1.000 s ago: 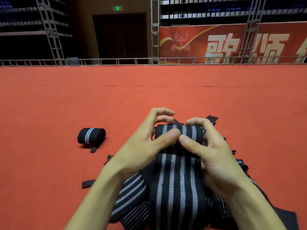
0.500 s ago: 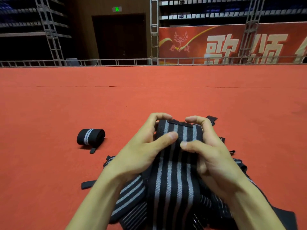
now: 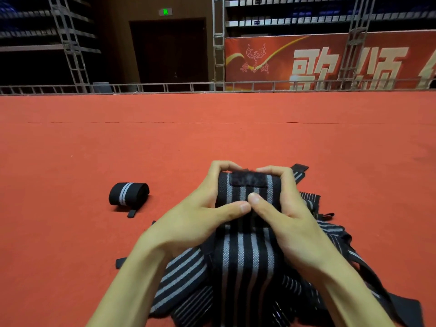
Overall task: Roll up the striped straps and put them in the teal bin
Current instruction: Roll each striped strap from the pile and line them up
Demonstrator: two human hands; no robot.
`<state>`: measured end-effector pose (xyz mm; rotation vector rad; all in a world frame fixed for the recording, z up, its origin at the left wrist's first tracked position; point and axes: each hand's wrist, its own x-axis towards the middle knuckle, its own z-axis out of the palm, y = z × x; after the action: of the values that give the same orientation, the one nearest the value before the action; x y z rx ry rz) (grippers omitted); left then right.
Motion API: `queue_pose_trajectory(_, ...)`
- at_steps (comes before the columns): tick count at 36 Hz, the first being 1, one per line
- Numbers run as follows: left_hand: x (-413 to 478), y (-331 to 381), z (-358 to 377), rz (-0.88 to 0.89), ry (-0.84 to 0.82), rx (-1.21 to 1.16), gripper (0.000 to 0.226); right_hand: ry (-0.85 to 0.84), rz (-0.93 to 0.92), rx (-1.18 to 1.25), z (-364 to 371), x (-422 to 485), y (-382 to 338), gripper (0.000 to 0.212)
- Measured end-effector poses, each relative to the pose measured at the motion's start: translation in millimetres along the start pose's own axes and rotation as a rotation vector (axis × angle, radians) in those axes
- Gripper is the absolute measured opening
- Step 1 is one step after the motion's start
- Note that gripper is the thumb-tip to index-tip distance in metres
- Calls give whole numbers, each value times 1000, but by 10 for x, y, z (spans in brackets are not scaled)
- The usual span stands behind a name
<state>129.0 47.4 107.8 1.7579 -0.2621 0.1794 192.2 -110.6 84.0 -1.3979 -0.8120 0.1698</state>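
Red carpet [image 3: 70, 232] covers the floor. Nearest on it lies a heap of loose striped straps [image 3: 179, 277], black with grey lines, so overlapped that I cannot count them; there are several at least. One half-rolled strap [image 3: 245, 260] runs out of the heap, its long axis pointing away toward the far side and up into two hands. Its far end is wound into a thick bundle that lies crosswise, left to right, with a dark fuzzy patch [image 3: 249, 179] showing on top. The left hand [image 3: 195, 215] grips the left end of that bundle and the right hand [image 3: 290, 215] the right end. Their fingers curl over the far side and the thumbs press the near face, tips meeting in the middle. Neither hand is closer to the work than the other. The unwound length lies on the near side of the hands, so I would judge the winding has to come back toward the heap. Well to the left and a little farther off sits one finished roll [image 3: 128, 193], lying on its side with its tab on the carpet. No teal bin is in sight. Far beyond, a metal railing [image 3: 165, 87] edges the carpet, with one dark doorway [image 3: 168, 50] and one red banner [image 3: 330, 62] behind it.
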Motion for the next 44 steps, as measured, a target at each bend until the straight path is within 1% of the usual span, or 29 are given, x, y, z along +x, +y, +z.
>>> queue_pose_trajectory(2,-8,21,-14,36,17,1,40,33,19,66,19,-3,-34,30)
queue_pose_trajectory(4,-4,37,-22,86,54,22,41,60,87,187,22,1,-67,29)
queue_pose_trajectory(7,20,40,-28,190,121,143,45,25,214,343,-4,5,-112,32)
queue_pose_trajectory(10,39,34,-18,249,161,186,45,17,246,366,19,2,-145,46)
queue_pose_trajectory(13,57,8,4,277,152,210,45,66,231,364,53,13,-145,47)
queue_pose_trajectory(16,72,-11,37,278,159,203,43,95,202,412,47,22,-132,34)
queue_pose_trajectory(19,70,-41,41,235,143,197,47,105,173,417,15,35,-111,35)
queue_pose_trajectory(21,58,-55,27,164,100,62,51,108,155,382,-15,40,-85,35)
queue_pose_trajectory(23,55,-62,25,90,106,-79,52,118,127,373,-30,41,-78,38)
queue_pose_trajectory(26,68,-43,69,-68,122,-140,46,93,93,360,-18,25,-104,39)
queue_pose_trajectory(28,78,-51,105,-118,106,-150,39,93,101,371,-16,14,-118,44)
queue_pose_trajectory(30,79,-65,124,-106,113,-143,38,78,93,367,-28,9,-119,47)
queue_pose_trajectory(34,90,-63,104,-62,169,-152,53,57,68,309,-50,18,-84,51)
queue_pose_trajectory(36,92,-79,79,-30,197,-162,57,47,65,263,-57,15,-83,56)
queue_pose_trajectory(38,90,-89,83,3,203,-168,62,16,83,286,-77,10,-91,59)
queue_pose_trajectory(41,88,-95,119,37,190,-224,62,-64,146,412,-83,2,-122,48)
queue_pose_trajectory(42,93,-104,130,46,188,-222,62,-62,146,391,-77,3,-115,44)
queue_pose_trajectory(44,102,-121,153,66,203,-201,62,-20,89,260,-63,10,-78,39)
